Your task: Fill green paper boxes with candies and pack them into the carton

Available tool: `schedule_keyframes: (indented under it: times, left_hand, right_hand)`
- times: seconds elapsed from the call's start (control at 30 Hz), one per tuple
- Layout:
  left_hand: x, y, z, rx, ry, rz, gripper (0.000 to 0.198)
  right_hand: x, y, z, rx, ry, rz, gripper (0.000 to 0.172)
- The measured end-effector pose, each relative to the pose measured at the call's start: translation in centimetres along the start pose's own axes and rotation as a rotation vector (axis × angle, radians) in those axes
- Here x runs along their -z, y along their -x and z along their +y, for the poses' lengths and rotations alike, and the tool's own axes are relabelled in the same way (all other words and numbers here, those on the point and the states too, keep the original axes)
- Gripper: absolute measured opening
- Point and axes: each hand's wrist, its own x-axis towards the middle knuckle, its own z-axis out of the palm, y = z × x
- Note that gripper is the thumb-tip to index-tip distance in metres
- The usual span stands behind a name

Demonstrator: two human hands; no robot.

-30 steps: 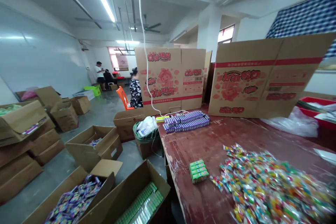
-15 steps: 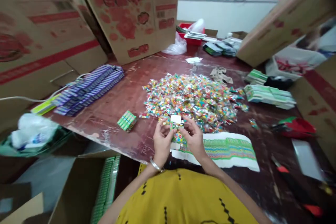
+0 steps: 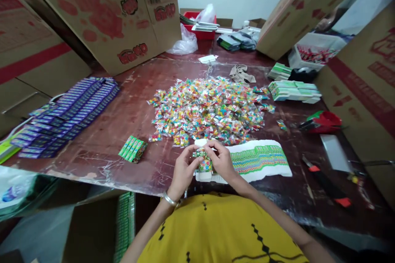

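Both hands close on a small printed candy carton (image 3: 205, 165) with white end flaps standing out at top and bottom. My left hand (image 3: 184, 168) grips its left side, thumb across the front. At its upper right edge, my right hand (image 3: 221, 160) pinches the carton near the top flap. Just beyond lies a large heap of clear candy packets (image 3: 210, 109). Under and right of the carton, a row of overlapping flat green cartons (image 3: 259, 160) rests on a white sheet. Left of my hands sits a small group of filled green cartons (image 3: 133, 149).
Purple cartons (image 3: 70, 111) lie in rows at the left. Large cardboard boxes (image 3: 101, 20) stand behind them. At right are stacked green-white cartons (image 3: 294, 91), a red scoop-like thing (image 3: 327, 122) and a black-and-red cutter (image 3: 328, 185). An open box (image 3: 92, 226) stands below the table's front edge.
The camera view has shifted, so the scene sits further left. My right hand has moved up the carton to its top edge; my left hand still holds it.
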Motion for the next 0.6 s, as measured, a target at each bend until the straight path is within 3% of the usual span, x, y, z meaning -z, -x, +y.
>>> schedule_keyframes:
  times: [0.27, 0.4, 0.6]
  left_hand:
    - [-0.1, 0.0, 0.0, 0.002, 0.041, 0.159, 0.039]
    - [0.0, 0.1, 0.1, 0.001, -0.007, 0.123, 0.036]
    - [0.4, 0.3, 0.4, -0.018, 0.005, 0.029, 0.035]
  right_hand:
    - [-0.1, -1.0, -0.1, -0.037, -0.183, -0.056, 0.018]
    - [0.4, -1.4, -0.6, -0.048, -0.199, -0.2, 0.018]
    - [1.0, -2.3, -0.9, -0.212, -0.222, -0.274, 0.026]
